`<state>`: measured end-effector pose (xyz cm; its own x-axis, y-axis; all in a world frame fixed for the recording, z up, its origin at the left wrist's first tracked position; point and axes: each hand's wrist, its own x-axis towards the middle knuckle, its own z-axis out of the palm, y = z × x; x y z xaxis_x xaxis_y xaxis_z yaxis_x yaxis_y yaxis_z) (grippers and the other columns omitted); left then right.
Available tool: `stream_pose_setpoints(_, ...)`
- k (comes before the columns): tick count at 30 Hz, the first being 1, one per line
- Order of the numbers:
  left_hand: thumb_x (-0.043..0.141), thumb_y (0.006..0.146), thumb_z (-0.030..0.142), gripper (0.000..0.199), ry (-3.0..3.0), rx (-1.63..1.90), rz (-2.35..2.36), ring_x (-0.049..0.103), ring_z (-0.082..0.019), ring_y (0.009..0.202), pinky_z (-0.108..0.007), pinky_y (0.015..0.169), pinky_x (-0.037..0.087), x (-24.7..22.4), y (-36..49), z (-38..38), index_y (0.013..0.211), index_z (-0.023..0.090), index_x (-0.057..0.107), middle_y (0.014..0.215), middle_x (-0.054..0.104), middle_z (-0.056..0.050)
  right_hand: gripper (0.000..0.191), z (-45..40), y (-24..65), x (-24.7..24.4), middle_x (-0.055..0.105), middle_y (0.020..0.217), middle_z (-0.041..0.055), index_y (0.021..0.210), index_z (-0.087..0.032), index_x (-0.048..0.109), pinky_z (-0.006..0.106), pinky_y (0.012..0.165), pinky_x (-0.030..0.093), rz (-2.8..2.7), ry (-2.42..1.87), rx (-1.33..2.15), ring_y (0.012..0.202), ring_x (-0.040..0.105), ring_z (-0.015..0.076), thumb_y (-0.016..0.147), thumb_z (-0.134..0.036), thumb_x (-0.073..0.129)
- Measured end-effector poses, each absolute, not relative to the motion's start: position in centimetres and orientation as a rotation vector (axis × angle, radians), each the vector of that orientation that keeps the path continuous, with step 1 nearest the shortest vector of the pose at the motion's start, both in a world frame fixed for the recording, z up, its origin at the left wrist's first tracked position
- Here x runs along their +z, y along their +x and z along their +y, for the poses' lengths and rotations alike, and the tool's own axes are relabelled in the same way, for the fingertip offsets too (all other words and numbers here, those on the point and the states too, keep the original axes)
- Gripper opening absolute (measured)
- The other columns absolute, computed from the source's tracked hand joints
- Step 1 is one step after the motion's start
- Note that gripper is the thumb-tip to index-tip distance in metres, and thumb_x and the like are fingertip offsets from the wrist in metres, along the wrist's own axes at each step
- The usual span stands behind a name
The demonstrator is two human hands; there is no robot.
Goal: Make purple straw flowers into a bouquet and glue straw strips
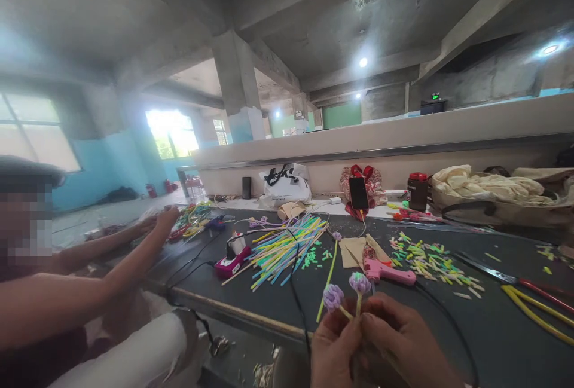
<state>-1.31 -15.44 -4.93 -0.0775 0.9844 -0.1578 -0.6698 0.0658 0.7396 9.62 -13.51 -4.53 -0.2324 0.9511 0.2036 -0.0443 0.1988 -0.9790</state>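
My left hand (334, 343) and my right hand (399, 340) meet at the table's front edge, fingers pinched together. Between them stand two small craft flowers with fuzzy purple heads, a left flower (333, 297) and a right flower (359, 283) with a touch of green on top. Their pale yellow stems come together at my fingertips, and the lower ends are hidden by the hands. Just beyond lies a pink glue gun (390, 272), its nozzle on a piece of brown cardboard (352, 251). A longer green stem with a purple tip (332, 274) lies to the left.
Fuzzy coloured sticks (287, 250) are heaped left of centre, beside a purple power strip (233, 262). Cut bits (430, 262), scissors (493, 271) and yellow-handled pliers (533, 310) lie right. A phone (359, 194) leans at the back. A co-worker's arm (130, 256) reaches across at left.
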Motion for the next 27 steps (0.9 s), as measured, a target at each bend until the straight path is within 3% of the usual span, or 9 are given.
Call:
stream_pose_setpoints(5, 0.080, 0.042, 0.030, 0.038, 0.562, 1.456, 0.810, 0.046, -0.007, 0.031, -0.015, 0.032, 0.027, -5.0, -1.2, -15.1, 0.074, 0.013, 0.066, 0.043, 0.057, 0.002, 0.021, -13.3, 9.2, -5.1, 0.054, 0.053, -0.0020, 0.073, -0.014, 0.061, 0.022, 0.048, 0.041, -1.249, -0.757, 1.536, 0.045, 0.050, 0.0105, 0.069, -0.035, 0.062)
stream_pose_setpoints(11, 0.079, 0.040, 0.037, 0.037, 0.564, 1.429, 0.796, 0.048, -0.007, 0.035, -0.018, 0.041, 0.037, -5.3, -1.0, -14.6, 0.055, 0.012, 0.056, 0.043, 0.057, 0.001, 0.019, -13.4, 9.4, -4.8, 0.050, 0.058, -0.0031, 0.066, -0.015, 0.059, 0.020, 0.050, 0.040, -1.251, -0.819, 1.358, 0.051, 0.048, 0.0101, 0.069, -0.033, 0.063)
stream_pose_setpoints(22, 0.077, 0.038, 0.045, 0.042, 0.624, 1.453, 0.914, 0.040, -0.005, 0.030, -0.015, 0.031, 0.027, -5.5, -1.5, -14.9, 0.054, 0.014, 0.053, 0.038, 0.051, 0.004, 0.031, -13.8, 9.3, -4.9, 0.054, 0.060, -0.0004, 0.076, -0.015, 0.058, 0.023, 0.051, 0.043, -1.330, -0.859, 1.440, 0.052, 0.052, 0.0125, 0.068, -0.045, 0.060)
stream_pose_setpoints(27, 0.077, 0.037, 0.044, 0.042, 0.585, 1.449, 0.892, 0.034, -0.002, 0.028, -0.014, 0.030, 0.022, -5.4, -2.2, -15.1, 0.053, 0.014, 0.052, 0.036, 0.048, 0.006, 0.025, -14.6, 10.4, -4.5, 0.056, 0.057, -0.0016, 0.073, -0.018, 0.062, 0.020, 0.052, 0.042, -1.632, -0.973, 1.323, 0.055, 0.052, 0.0133, 0.067, -0.042, 0.060)
